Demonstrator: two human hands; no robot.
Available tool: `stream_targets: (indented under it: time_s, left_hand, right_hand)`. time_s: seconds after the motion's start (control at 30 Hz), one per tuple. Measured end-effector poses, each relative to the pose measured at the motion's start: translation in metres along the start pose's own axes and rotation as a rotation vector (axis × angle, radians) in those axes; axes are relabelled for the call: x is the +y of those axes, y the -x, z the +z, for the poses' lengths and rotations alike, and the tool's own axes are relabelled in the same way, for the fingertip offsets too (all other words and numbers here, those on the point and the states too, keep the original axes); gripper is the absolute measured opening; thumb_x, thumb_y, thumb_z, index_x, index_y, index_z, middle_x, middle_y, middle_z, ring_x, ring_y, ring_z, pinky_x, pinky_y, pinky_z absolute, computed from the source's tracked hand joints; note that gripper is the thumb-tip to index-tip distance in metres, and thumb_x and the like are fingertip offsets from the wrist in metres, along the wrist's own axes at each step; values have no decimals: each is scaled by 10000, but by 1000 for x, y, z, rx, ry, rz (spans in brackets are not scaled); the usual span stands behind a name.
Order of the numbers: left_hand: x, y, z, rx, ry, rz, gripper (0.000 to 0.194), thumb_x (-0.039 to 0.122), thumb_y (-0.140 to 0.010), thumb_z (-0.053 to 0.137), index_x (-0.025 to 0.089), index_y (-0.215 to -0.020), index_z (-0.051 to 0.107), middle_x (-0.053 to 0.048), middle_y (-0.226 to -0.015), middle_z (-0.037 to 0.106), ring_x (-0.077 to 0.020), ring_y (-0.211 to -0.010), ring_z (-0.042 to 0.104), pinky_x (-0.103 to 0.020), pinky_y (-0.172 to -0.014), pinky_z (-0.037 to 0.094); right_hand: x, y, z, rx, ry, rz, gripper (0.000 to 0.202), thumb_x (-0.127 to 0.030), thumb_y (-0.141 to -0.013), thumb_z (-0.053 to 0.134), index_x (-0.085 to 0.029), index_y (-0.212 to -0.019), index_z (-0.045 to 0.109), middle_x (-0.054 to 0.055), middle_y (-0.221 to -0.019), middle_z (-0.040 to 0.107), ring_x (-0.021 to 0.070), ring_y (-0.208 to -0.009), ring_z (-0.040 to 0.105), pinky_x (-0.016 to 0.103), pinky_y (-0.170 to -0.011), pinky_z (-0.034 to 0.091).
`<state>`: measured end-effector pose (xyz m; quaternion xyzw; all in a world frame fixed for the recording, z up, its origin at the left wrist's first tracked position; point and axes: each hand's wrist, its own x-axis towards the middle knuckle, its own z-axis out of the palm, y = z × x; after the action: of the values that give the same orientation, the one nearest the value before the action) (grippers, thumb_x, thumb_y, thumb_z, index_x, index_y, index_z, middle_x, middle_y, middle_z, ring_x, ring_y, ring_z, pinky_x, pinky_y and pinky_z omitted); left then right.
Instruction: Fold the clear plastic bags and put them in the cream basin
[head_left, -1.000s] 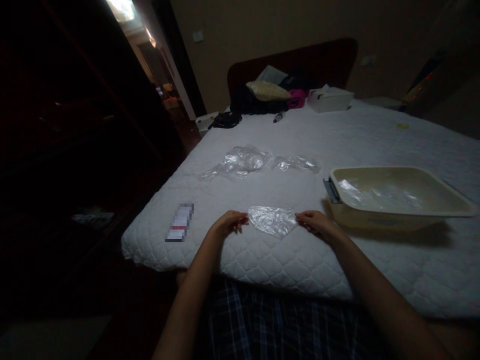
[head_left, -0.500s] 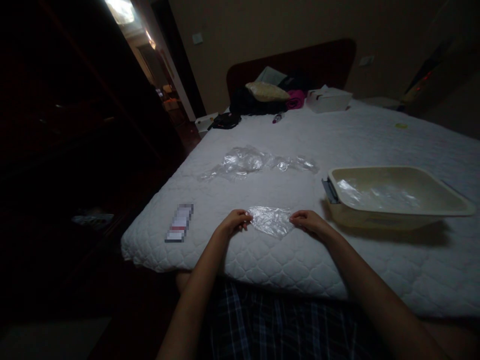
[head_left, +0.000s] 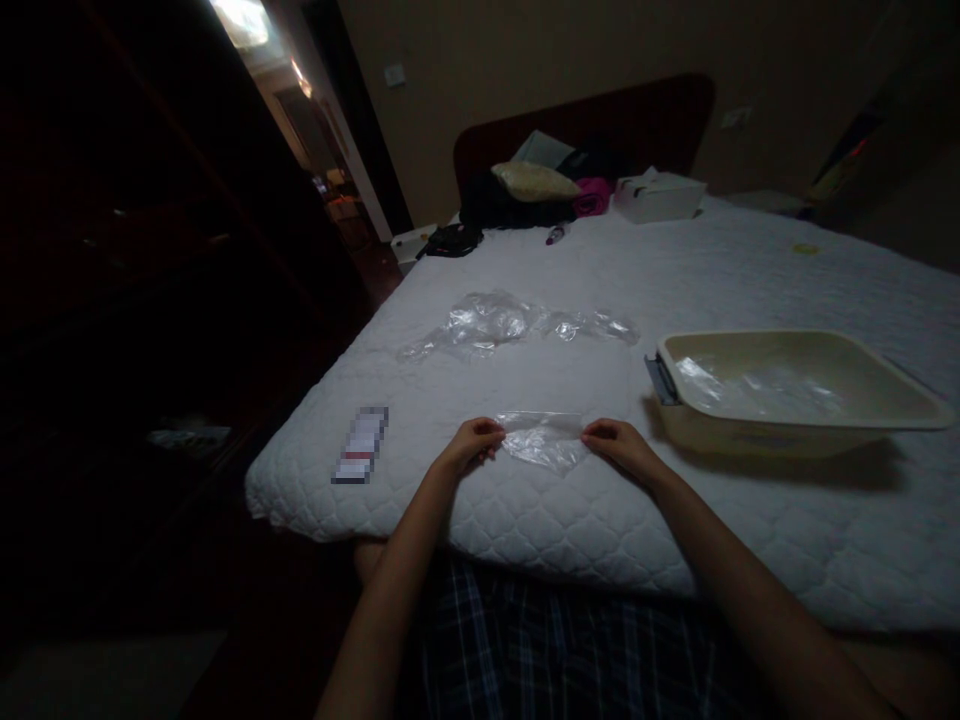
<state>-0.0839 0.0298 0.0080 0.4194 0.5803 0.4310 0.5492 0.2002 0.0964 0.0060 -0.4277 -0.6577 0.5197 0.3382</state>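
Observation:
A small clear plastic bag [head_left: 544, 443] is stretched between my two hands, just above the near part of the white quilted bed [head_left: 540, 520]. My left hand [head_left: 478, 442] pinches its left side between thumb and fingers. On the right side, my right hand [head_left: 609, 440] pinches the opposite edge. The bag's top edge runs nearly straight from hand to hand, and its lower part is crinkled. Beyond it, more crumpled clear plastic bags [head_left: 491, 322] lie spread on the bed. To the right stands a cream basin [head_left: 780, 435] with clear plastic inside.
A phone-like object, blurred out, [head_left: 361, 446] lies left of my hands. Clothes and a beige cushion [head_left: 534, 183] are piled by the dark headboard [head_left: 675, 115], beside a white box [head_left: 658, 197]. A small yellow item [head_left: 805, 248] lies at the far right.
The bag's top edge has become straighter and tauter between my hands. Both hands keep their pinch, and my right hand has shifted very slightly right.

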Motion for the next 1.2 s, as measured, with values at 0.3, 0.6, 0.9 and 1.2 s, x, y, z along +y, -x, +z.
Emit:
stream_targets:
  time_s: [0.3, 0.6, 0.9, 1.2]
  left_hand:
    - [-1, 2, 9, 95, 94, 69, 395, 277, -524, 754, 147, -857, 588, -10, -752, 626, -41, -399, 480, -165, -349, 287]
    - [2, 6, 14, 129, 92, 74, 202, 197, -519, 698, 124, -683, 607, 19, -536, 567, -51, -390, 462, -163, -360, 272]
    - [-1, 3, 17, 171, 143, 75, 308, 248, -466, 752, 130, -700, 590, -18, -666, 620, -69, -479, 496, -178, -400, 361]
    - [-6, 1, 16, 140, 211, 131, 344, 242, -464, 766, 130, -738, 590, -6, -700, 618, -72, -505, 507, -198, -427, 397]
  right_hand:
    - [1, 0, 3, 60, 3, -38, 227, -343, -588, 659, -171, -736, 642, 25, -715, 642, 162, -684, 569, 292, -675, 442]
    - [-2, 2, 3, 60, 20, -16, 194, -335, -594, 642, -170, -694, 634, 14, -664, 630, 158, -650, 559, 281, -637, 440]
    - [-5, 8, 6, 66, -139, 57, 409, -487, -638, 651, -170, -896, 631, 36, -754, 626, 113, -575, 517, 222, -477, 407]
    - [-1, -2, 13, 138, -54, 26, 392, -451, -567, 709, -146, -802, 638, 37, -699, 623, 141, -619, 545, 262, -571, 428]
